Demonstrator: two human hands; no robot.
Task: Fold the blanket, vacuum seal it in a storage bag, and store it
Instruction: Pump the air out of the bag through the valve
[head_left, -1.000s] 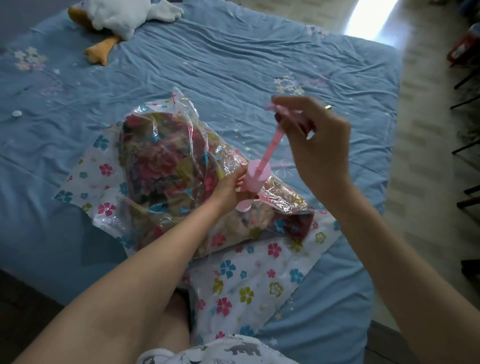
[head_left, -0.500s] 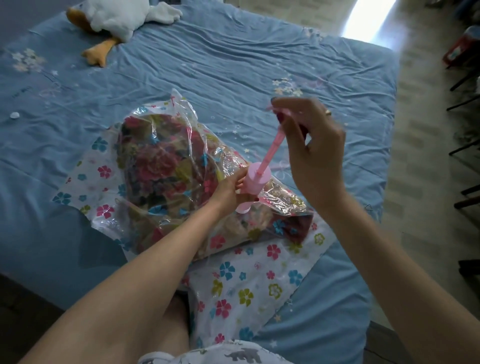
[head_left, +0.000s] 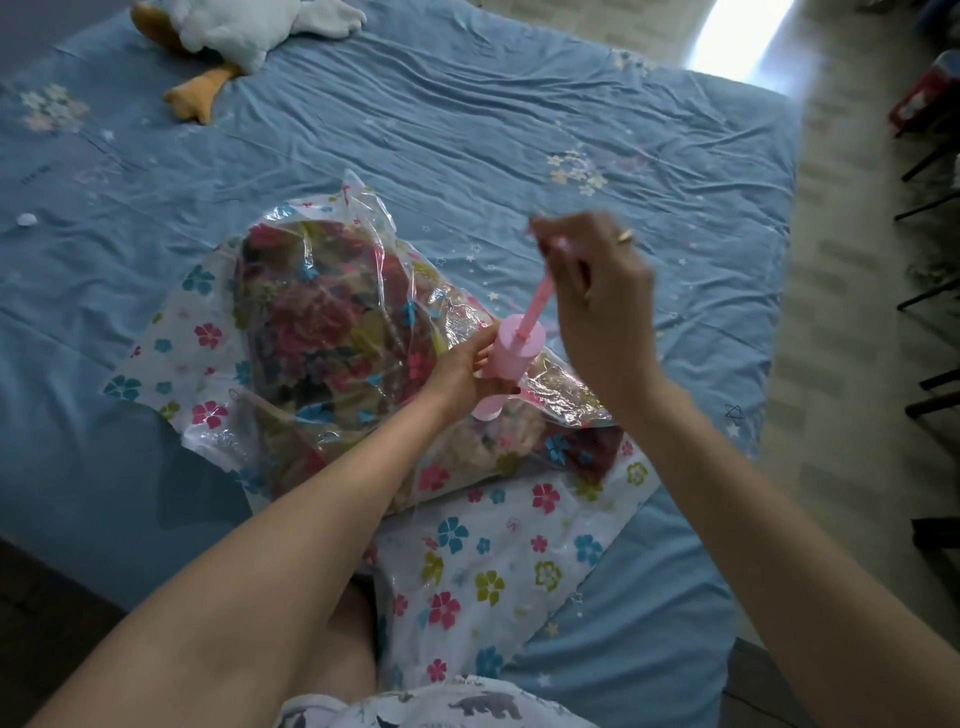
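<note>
A floral blanket (head_left: 322, 332) lies folded inside a clear storage bag (head_left: 498, 566) printed with coloured flowers, on the blue bed. A pink hand pump (head_left: 514, 351) stands upright on the bag near its middle. My left hand (head_left: 460, 369) grips the pump's cylinder from the left. My right hand (head_left: 597, 291) holds the top of the pump's thin pink plunger rod (head_left: 537, 301), which is drawn up out of the cylinder. The plunger's handle is hidden in my fingers. The bag's plastic clings loosely, with wrinkles, over the blanket.
The blue bed sheet (head_left: 493, 119) spreads around the bag. A white plush duck (head_left: 239, 31) with orange feet lies at the far left corner. The bed's right edge drops to a tiled floor (head_left: 841, 364), where dark chair legs (head_left: 930, 291) stand.
My right hand has moved down a little with the plunger rod, which now shows shorter above the cylinder. My left hand stays on the pump.
</note>
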